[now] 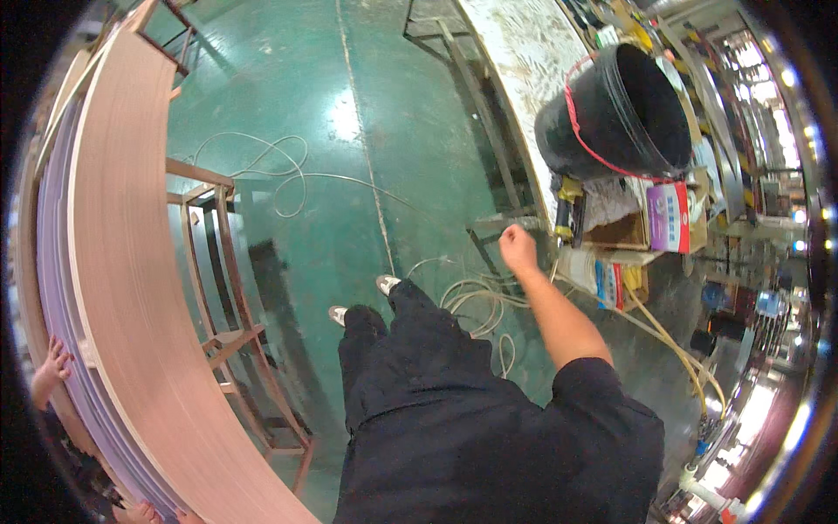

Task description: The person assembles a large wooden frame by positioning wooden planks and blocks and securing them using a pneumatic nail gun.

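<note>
My right hand (518,247) hangs over the floor beside the near end of a long worktable (533,59); its fingers are curled in, and nothing shows in it. My left hand is out of view. On the left lies a long wood-grain board (131,216) on top of a stack of thin lilac-edged sheets (55,216). A co-worker's hand (54,370) rests at the outer edge of the stack, and more fingers (139,512) show at the bottom left, cut off by the picture's rim.
Metal trestles (226,262) stand beside the stack. A black bucket (609,118) with a red handle lies tilted on the worktable near cardboard boxes (668,216). Coiled hose (481,304) lies on the green floor by my feet; a thin hose (304,175) loops farther off.
</note>
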`<state>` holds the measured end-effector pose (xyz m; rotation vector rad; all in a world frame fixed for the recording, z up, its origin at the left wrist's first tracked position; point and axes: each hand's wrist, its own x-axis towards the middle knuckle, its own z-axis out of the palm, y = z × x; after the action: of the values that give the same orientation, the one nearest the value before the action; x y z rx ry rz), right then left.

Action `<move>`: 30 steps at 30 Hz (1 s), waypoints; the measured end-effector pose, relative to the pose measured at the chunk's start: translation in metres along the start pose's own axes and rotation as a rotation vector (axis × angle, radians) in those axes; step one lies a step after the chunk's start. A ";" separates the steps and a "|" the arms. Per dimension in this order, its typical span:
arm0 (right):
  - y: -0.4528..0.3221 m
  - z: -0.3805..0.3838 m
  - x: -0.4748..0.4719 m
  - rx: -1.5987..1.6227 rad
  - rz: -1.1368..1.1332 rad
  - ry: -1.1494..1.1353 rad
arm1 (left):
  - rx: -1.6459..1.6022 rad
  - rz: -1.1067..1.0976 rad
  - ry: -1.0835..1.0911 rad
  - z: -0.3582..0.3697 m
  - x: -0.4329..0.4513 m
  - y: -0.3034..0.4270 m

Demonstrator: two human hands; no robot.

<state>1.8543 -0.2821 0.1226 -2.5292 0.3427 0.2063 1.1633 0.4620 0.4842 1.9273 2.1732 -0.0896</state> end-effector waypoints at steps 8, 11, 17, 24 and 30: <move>0.110 -0.047 0.112 -0.723 0.265 0.274 | -0.158 -0.017 -0.019 0.005 0.016 0.017; 0.103 -0.059 0.174 -0.525 0.446 -0.116 | -0.281 0.027 -0.017 -0.010 0.041 0.028; 0.180 -0.053 0.251 -0.288 0.172 -0.353 | 0.144 -0.012 0.267 -0.006 0.031 -0.037; 0.074 -0.036 0.123 -0.305 0.130 0.025 | -0.269 0.318 0.143 -0.022 0.032 -0.028; -0.133 0.036 -0.013 0.373 0.082 -0.790 | -0.541 0.263 -0.119 -0.022 0.010 0.004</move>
<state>1.8778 -0.1528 0.1653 -1.8825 0.1418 1.0266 1.1631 0.4766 0.5035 1.8024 1.6284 0.3792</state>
